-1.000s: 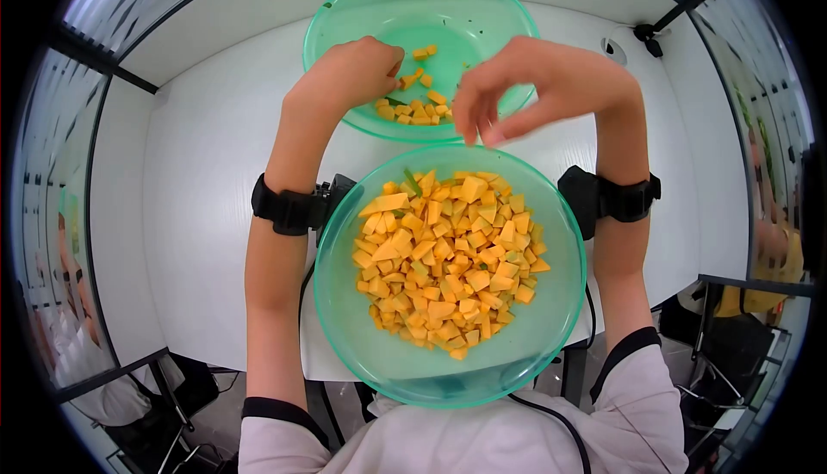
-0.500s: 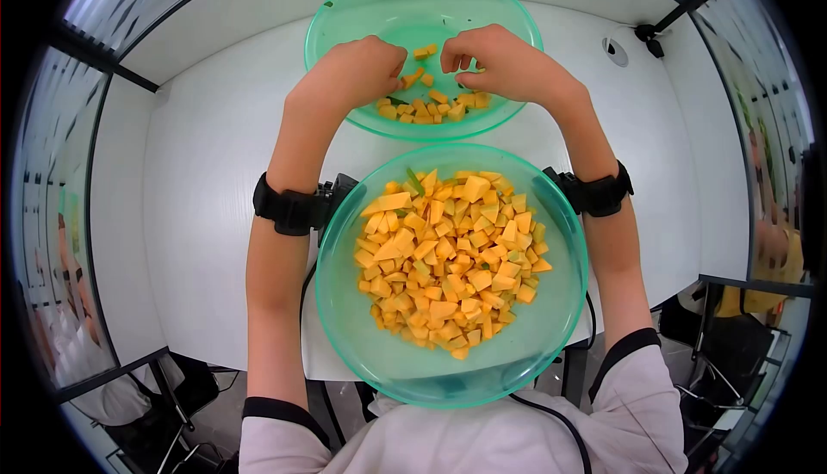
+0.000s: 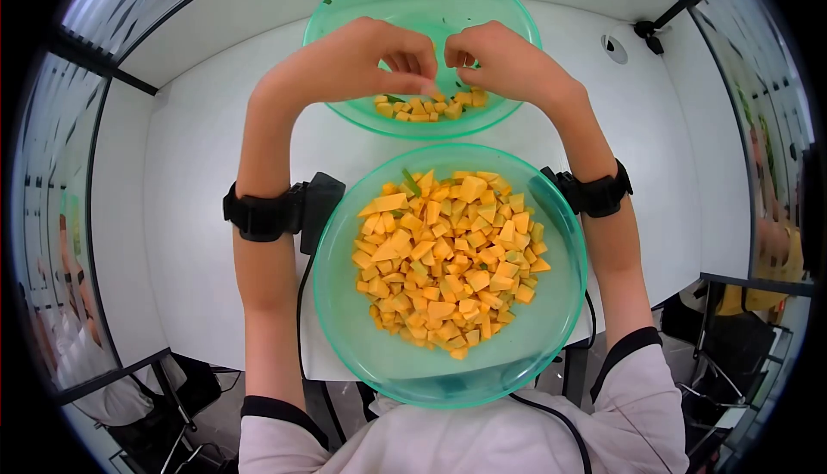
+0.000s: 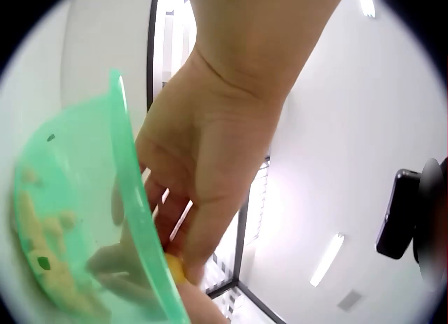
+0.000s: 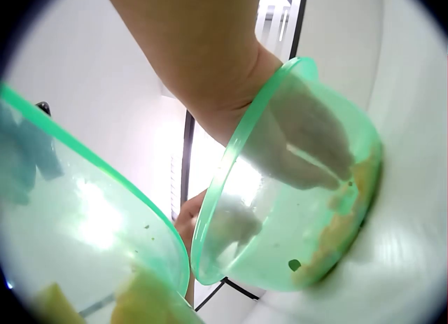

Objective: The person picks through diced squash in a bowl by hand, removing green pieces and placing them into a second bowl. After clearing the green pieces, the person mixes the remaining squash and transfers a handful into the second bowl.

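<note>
My left hand (image 3: 357, 65) is over the far green translucent bowl (image 3: 345, 9), pinching a yellow-orange pumpkin cube (image 4: 175, 268) between thumb and fingers. The right hand (image 3: 504, 61) reaches inside the same bowl, its fingers bent downward. In the right wrist view its fingertips come close to the pumpkin pieces (image 5: 336, 233) at the bottom; I cannot tell whether they hold one. Several cubes (image 3: 422, 111) lie along that bowl's near side, with small green bits among them. The nearer green bowl (image 3: 556, 302) holds a broad heap of pumpkin cubes (image 3: 448, 259).
A green strip (image 3: 411, 182) lies on top of the near heap. Both bowls stand close together on a white table (image 3: 207, 216) with raised panels (image 3: 215, 35) around it. A cable hole (image 3: 613, 49) is at the back right. Black straps with cameras sit on both forearms.
My right hand has come from the bowl's right side into it. The left hand has lifted and turned, its thumb and fingers now together over the far bowl.
</note>
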`<control>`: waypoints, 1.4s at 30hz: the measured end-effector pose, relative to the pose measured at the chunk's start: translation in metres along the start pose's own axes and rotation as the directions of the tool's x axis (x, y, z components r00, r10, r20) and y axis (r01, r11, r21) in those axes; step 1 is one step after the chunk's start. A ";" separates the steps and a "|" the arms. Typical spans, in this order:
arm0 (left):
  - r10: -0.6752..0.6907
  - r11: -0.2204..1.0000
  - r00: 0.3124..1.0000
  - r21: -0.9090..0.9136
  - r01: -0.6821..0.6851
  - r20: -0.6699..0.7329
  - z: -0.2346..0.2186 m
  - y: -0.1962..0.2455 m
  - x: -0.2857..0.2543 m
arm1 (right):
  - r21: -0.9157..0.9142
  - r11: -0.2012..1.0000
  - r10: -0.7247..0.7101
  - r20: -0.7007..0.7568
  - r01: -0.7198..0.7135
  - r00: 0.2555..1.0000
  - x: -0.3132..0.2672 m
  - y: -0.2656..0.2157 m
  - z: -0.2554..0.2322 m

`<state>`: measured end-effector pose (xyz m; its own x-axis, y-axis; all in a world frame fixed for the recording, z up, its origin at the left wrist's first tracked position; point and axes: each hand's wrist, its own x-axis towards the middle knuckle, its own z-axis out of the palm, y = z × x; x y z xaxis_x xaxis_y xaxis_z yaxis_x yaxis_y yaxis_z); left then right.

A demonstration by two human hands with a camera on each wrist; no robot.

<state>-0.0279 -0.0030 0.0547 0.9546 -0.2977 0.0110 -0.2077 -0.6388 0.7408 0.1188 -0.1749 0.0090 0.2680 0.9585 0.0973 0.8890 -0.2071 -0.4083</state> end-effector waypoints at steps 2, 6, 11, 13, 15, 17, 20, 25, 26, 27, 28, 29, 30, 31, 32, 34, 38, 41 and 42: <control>0.102 0.988 0.986 -0.127 -0.086 0.131 -0.002 0.010 -0.002 | 0.001 0.999 0.036 0.041 -0.036 0.998 0.000 -0.001 -0.002; 0.254 0.939 0.928 -0.301 -0.168 0.272 -0.001 0.014 -0.001 | -0.016 0.998 0.056 0.091 -0.055 0.994 -0.001 -0.003 -0.003; 0.053 0.992 0.993 0.118 -0.041 -0.103 0.010 -0.002 0.013 | 0.030 0.997 0.067 0.042 -0.068 0.997 -0.001 -0.003 -0.001; -0.036 0.938 0.978 0.331 0.105 -0.208 0.022 -0.020 0.013 | -0.009 0.999 0.052 0.037 -0.052 0.998 -0.001 -0.002 -0.001; -0.178 0.869 0.962 0.425 0.252 -0.207 0.026 -0.028 0.015 | -0.047 0.998 0.053 0.036 -0.051 0.998 -0.002 -0.003 -0.002; -0.121 0.854 0.961 0.469 0.228 -0.247 0.033 -0.035 0.013 | -0.204 0.978 0.025 -0.044 -0.034 0.999 -0.004 -0.006 -0.001; -0.107 0.841 0.972 0.502 0.201 -0.209 0.035 -0.035 0.012 | -0.342 0.935 0.081 -0.066 -0.099 0.995 -0.007 -0.010 -0.001; -0.255 0.821 0.955 0.488 0.297 -0.151 0.034 -0.031 0.014 | -0.403 0.898 0.215 0.046 -0.179 0.975 -0.005 -0.021 -0.004; -0.253 0.839 0.952 0.450 0.305 -0.174 0.033 -0.034 0.015 | -0.294 0.929 0.262 0.099 -0.223 0.960 -0.003 -0.022 -0.008; -0.252 0.841 0.952 0.446 0.305 -0.175 0.032 -0.034 0.014 | -0.281 0.932 0.269 0.115 -0.228 0.956 -0.002 -0.021 -0.008; -0.252 0.843 0.952 0.442 0.305 -0.177 0.032 -0.034 0.014 | -0.268 0.935 0.275 0.131 -0.233 0.952 -0.002 -0.021 -0.008; -0.237 0.847 0.955 0.442 0.293 -0.180 0.032 -0.034 0.014 | -0.264 0.937 0.274 0.144 -0.230 0.951 -0.002 -0.022 -0.008; -0.222 0.851 0.958 0.442 0.282 -0.183 0.032 -0.034 0.014 | -0.261 0.939 0.273 0.157 -0.226 0.949 -0.001 -0.022 -0.008; -0.207 0.855 0.960 0.443 0.270 -0.187 0.032 -0.034 0.014 | -0.257 0.940 0.272 0.170 -0.224 0.947 -0.001 -0.022 -0.008; -0.194 0.859 0.962 0.440 0.261 -0.192 0.031 -0.034 0.013 | -0.253 0.941 0.272 0.175 -0.224 0.946 -0.001 -0.022 -0.008; -0.168 0.868 0.965 0.434 0.242 -0.203 0.031 -0.033 0.013 | -0.244 0.943 0.274 0.184 -0.226 0.944 -0.001 -0.021 -0.007; -0.165 0.874 0.966 0.424 0.236 -0.199 0.030 -0.034 0.015 | -0.237 0.948 0.254 0.154 -0.213 0.955 -0.002 -0.020 -0.006; -0.176 0.885 0.965 0.400 0.241 -0.193 0.028 -0.031 0.015 | -0.251 0.941 0.270 0.159 -0.225 0.950 -0.001 -0.020 -0.006; -0.199 0.885 0.962 0.386 0.259 -0.189 0.027 -0.026 0.016 | -0.259 0.939 0.274 0.161 -0.227 0.948 -0.001 -0.020 -0.006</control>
<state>-0.0133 -0.0100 0.0173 0.9996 -0.0252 -0.0103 -0.0190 -0.9167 0.3992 0.1029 -0.1727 0.0222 0.4378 0.8837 -0.1655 0.8700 -0.4628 -0.1700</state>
